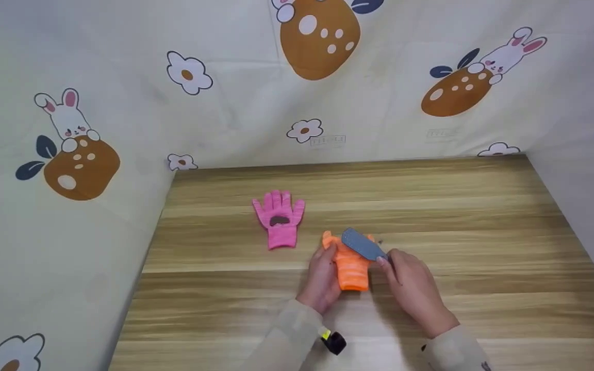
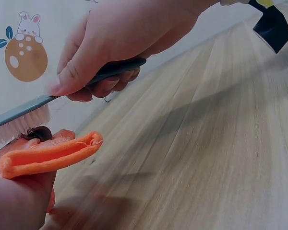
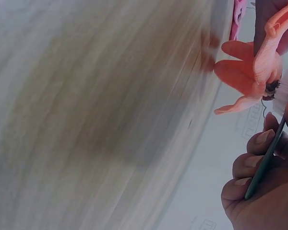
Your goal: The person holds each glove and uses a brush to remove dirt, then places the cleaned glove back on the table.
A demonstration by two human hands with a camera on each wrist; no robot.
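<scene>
My left hand (image 1: 323, 278) grips an orange glove (image 1: 352, 273) by its left side, thumb on top, and holds it up off the table. In my right hand (image 1: 411, 283) is a grey-blue brush (image 1: 363, 244), its handle held in curled fingers. In the left wrist view the brush's pale bristles (image 2: 24, 122) face down over a dark patch (image 2: 40, 133) on the glove. Bristles and dark patch (image 3: 271, 89) meet in the right wrist view, where the glove's fingers (image 3: 235, 74) hang loose. The brush head hides part of the glove from above.
A pink glove (image 1: 282, 238) with a dark patch on its palm lies flat on the wooden table (image 1: 431, 206), left of the orange one. Behind the table hangs a pale cloth (image 1: 245, 113) printed with rabbits and flowers. A black device (image 1: 334, 342) sits by the left sleeve.
</scene>
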